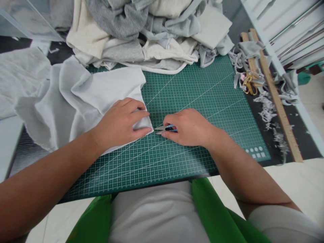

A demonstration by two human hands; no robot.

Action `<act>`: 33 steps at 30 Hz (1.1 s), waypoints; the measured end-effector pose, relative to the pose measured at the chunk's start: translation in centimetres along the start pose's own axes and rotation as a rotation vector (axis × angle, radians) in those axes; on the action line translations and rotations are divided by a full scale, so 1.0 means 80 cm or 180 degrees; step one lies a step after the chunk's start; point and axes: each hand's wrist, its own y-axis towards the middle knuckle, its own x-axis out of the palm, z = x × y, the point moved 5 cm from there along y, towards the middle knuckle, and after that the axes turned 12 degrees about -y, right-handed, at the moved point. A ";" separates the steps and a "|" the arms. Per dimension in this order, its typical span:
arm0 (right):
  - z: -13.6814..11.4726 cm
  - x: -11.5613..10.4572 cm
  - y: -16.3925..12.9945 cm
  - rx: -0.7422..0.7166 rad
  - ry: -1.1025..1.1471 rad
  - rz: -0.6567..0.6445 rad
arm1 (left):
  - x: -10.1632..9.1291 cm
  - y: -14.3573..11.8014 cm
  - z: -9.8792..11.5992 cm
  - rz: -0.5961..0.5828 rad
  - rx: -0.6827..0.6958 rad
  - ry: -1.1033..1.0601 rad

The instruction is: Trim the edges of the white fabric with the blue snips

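From the head camera, the left hand [123, 122] lay flat with fingers pressed together on the corner of a white cloth [83, 98] spread over the left part of the green cutting mat [202, 98], while the right hand [186, 127] pinched small snips [164, 128], their blades just beside that corner. Fabric pieces [149, 30] were heaped along the mat's far edge. A wooden ruler [275, 98], scissors [249, 83] and scraps [270, 111] lay past its right edge, with bare mat between.

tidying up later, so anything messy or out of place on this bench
Yes: fabric scraps and trimmed threads litter the bare tabletop right of the green cutting mat, tangled around the wooden ruler and gold-handled scissors. A loose fabric pile spills onto the mat's far edge.
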 end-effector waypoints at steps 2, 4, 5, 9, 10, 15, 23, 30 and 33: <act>0.000 0.000 0.000 0.0021 -0.0005 0.0014 | -0.003 0.000 -0.004 0.0116 -0.0186 0.0079; 0.001 0.000 0.000 0.0032 -0.0028 0.0042 | -0.006 0.000 -0.008 0.0223 -0.0375 0.0192; 0.001 0.000 0.000 0.0036 -0.0043 0.0052 | -0.007 0.000 -0.010 0.0268 -0.0451 0.0256; 0.001 0.001 0.000 0.0035 -0.0074 0.0063 | -0.010 -0.001 -0.013 0.0382 -0.0586 0.0418; 0.001 0.002 0.000 0.0033 -0.0072 0.0066 | -0.010 -0.001 -0.013 0.0395 -0.0585 0.0424; 0.001 0.001 0.001 0.0026 -0.0038 0.0067 | -0.012 -0.003 -0.019 0.0421 -0.0509 0.0289; 0.000 0.001 0.001 0.0060 -0.0087 -0.0004 | -0.040 -0.001 -0.012 0.0400 -0.0386 0.0128; -0.002 0.000 0.000 0.0028 -0.0130 -0.0064 | -0.082 -0.048 -0.016 0.0118 -0.0610 0.0250; -0.003 0.000 -0.001 0.0030 -0.0165 -0.0087 | -0.097 -0.097 -0.046 0.0244 -0.1212 0.0145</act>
